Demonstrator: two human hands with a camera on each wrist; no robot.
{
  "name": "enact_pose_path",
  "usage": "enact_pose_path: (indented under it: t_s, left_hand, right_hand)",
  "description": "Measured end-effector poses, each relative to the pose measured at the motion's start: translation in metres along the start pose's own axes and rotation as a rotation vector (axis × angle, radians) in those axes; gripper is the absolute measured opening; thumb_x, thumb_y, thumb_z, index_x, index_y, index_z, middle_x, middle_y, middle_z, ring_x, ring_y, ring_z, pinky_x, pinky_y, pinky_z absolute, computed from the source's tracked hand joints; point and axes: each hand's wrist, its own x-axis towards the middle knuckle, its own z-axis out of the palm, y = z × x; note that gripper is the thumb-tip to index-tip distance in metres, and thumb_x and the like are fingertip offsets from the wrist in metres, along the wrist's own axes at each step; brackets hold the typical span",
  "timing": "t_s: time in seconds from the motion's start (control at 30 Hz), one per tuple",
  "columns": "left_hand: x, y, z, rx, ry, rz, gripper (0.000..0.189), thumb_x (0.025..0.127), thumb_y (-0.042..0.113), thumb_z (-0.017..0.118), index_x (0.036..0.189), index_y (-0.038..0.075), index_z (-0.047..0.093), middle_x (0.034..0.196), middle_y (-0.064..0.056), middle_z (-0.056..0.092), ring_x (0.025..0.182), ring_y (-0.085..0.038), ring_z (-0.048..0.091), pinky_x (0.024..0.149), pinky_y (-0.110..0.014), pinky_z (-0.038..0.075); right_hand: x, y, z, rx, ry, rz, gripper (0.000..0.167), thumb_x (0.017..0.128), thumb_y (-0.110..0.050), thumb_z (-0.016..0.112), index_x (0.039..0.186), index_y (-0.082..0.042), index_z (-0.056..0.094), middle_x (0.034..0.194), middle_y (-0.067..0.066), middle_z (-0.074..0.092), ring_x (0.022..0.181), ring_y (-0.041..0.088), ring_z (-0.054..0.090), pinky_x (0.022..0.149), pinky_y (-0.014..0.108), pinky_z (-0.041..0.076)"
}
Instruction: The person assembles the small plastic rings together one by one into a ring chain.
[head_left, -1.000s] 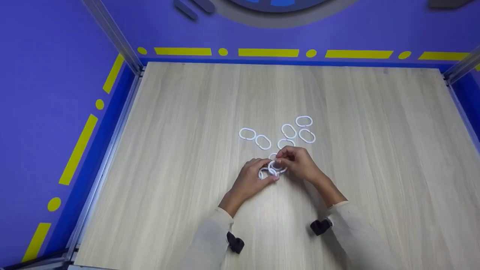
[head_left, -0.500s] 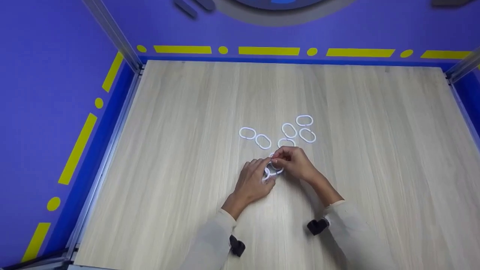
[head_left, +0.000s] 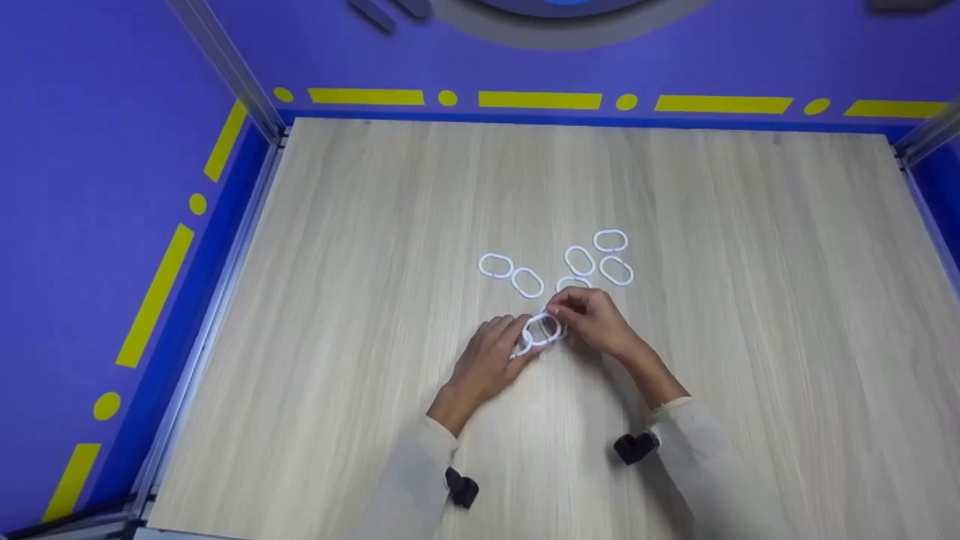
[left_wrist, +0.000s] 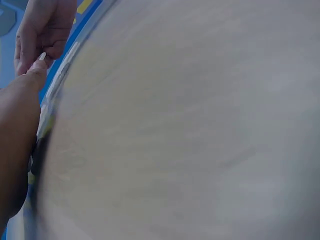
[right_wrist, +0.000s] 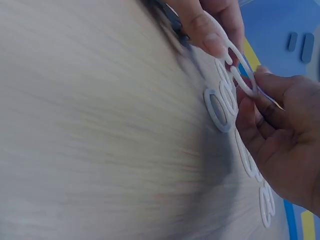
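Observation:
White oval plastic links, each with a small gap, are between my hands above the table. My left hand point(head_left: 491, 358) grips some of them, and one link point(head_left: 559, 328) stands out toward the right hand, hooked to another link beside the palm. With thumb and fingertips, my right hand point(head_left: 596, 322) pinches at that link's far side. In the right wrist view the link point(right_wrist: 243, 83) spans both hands, its gap showing near the left thumb point(right_wrist: 214, 44). How many links the left palm hides, I cannot tell.
On the wooden table point(head_left: 375, 300), two loose links point(head_left: 489, 275) lie beyond the left hand. Several more links point(head_left: 627, 240) lie beyond the right hand, one partly covered by it. Blue walls point(head_left: 540, 75) bound the back and sides.
My left hand turns, then shifts slightly left, bringing the hooked link into fuller view between the hands. The right hand stays pinching in nearly the same place. The loose links lie unmoved.

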Motion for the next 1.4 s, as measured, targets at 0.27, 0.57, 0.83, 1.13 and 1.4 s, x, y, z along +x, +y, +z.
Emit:
enact_pose_path:
  t_s: [0.27, 0.57, 0.83, 1.13, 1.4]
  left_hand:
    - [-0.003, -0.018, -0.003, 0.000, 0.121, -0.087, 0.043, 0.098, 0.040, 0.065, 0.125, 0.006, 0.064, 0.091, -0.003, 0.066, 0.084, -0.018, 0.060, 0.080, -0.035, 0.050]
    - [-0.003, -0.021, -0.004, -0.029, 0.146, -0.118, 0.042, 0.097, 0.041, 0.065, 0.121, 0.007, 0.065, 0.083, -0.001, 0.059, 0.079, -0.016, 0.053, 0.077, -0.034, 0.047]
    - [-0.002, -0.021, -0.004, -0.074, 0.156, -0.147, 0.042, 0.097, 0.041, 0.065, 0.120, 0.005, 0.066, 0.083, -0.002, 0.058, 0.078, -0.015, 0.051, 0.075, -0.035, 0.047]
    - [-0.002, -0.020, -0.006, -0.100, 0.167, -0.167, 0.038, 0.097, 0.039, 0.066, 0.119, 0.008, 0.066, 0.083, -0.002, 0.056, 0.078, -0.014, 0.048, 0.074, -0.034, 0.045]
    - [-0.001, -0.020, -0.008, -0.102, 0.148, -0.125, 0.039, 0.096, 0.038, 0.067, 0.116, 0.005, 0.065, 0.082, -0.003, 0.057, 0.078, -0.016, 0.050, 0.076, -0.036, 0.046]
  right_hand:
    - [-0.006, 0.008, -0.010, -0.300, 0.072, 0.047, 0.011, 0.091, -0.006, 0.073, 0.100, -0.001, 0.074, 0.091, 0.012, 0.072, 0.078, 0.014, 0.057, 0.071, 0.024, 0.048]
    - [-0.011, -0.006, 0.008, -0.539, 0.048, 0.213, 0.034, 0.077, -0.029, 0.089, 0.091, -0.006, 0.069, 0.082, 0.007, 0.065, 0.073, 0.019, 0.056, 0.067, 0.032, 0.044]
    - [-0.014, -0.006, 0.012, -0.408, 0.010, 0.131, 0.033, 0.078, -0.006, 0.085, 0.106, -0.006, 0.068, 0.087, 0.007, 0.065, 0.079, 0.018, 0.056, 0.072, 0.032, 0.045]
    - [-0.019, 0.003, 0.016, -0.218, 0.021, -0.084, 0.017, 0.090, 0.002, 0.071, 0.106, -0.003, 0.076, 0.095, 0.009, 0.076, 0.084, 0.013, 0.063, 0.075, 0.023, 0.052]
    - [-0.018, -0.005, 0.021, -0.246, 0.066, -0.221, 0.012, 0.087, -0.001, 0.076, 0.098, -0.003, 0.080, 0.085, 0.007, 0.076, 0.075, 0.010, 0.063, 0.068, 0.022, 0.053]
